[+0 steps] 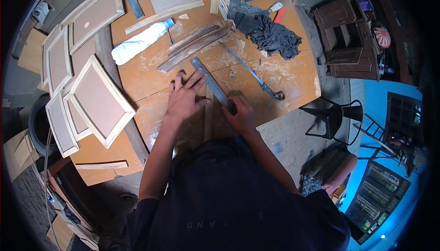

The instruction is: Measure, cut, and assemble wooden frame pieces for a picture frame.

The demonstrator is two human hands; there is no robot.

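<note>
A flat grey metal ruler (213,84) lies slantwise across a narrow wooden strip (208,119) near the table's front edge. My left hand (185,97) is spread flat, its fingertips pressing on the ruler's far part and its thumb by the strip. Around the ruler's near end, my right hand (240,114) is closed; a dark piece under its fingers is partly hidden. Right of the ruler rests a handsaw (247,68), its narrow blade pointing away and its dark handle toward me. Two dark wooden strips (195,47) lie beyond my left hand.
Framed panels (103,99) are stacked on the left. A white bottle with a blue cap (142,42) lies near them. Crumpled black cloth (270,33) sits at the far right of the wooden table (293,79), above scattered sawdust. A black metal chair (332,118) stands beyond its right edge.
</note>
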